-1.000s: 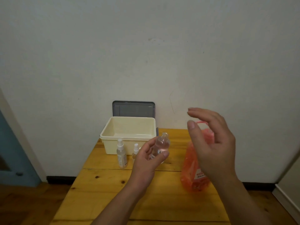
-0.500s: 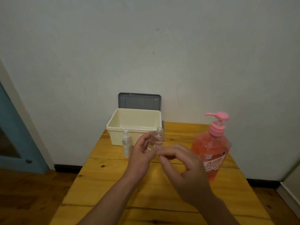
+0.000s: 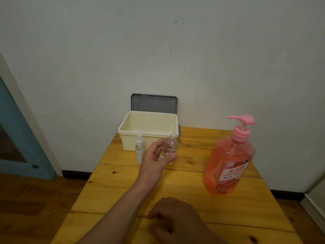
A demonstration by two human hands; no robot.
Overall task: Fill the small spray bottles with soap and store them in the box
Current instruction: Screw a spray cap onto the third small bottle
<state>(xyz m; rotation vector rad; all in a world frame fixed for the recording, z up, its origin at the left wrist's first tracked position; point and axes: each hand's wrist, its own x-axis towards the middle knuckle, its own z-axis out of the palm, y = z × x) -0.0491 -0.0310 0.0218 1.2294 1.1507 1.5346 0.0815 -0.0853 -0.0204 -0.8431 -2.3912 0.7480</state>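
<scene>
Left hand [image 3: 156, 156] grips an uncapped bottle [image 3: 171, 144] in front of the box [image 3: 126, 133] (cream). Right hand [image 3: 177, 221], farther from it, curls; contents unclear.

— What's around the edges?
— Pale wall [image 3: 158, 50] from nine round to three. Blue door [image 3: 15, 138] at eight, with a knob [image 3: 35, 166] low down.
— And below?
— Wooden table [image 3: 184, 182] at six, pushed against the wall. Brown plank floor [image 3: 35, 199] at seven, with dark skirting [image 3: 75, 174] above it.
</scene>
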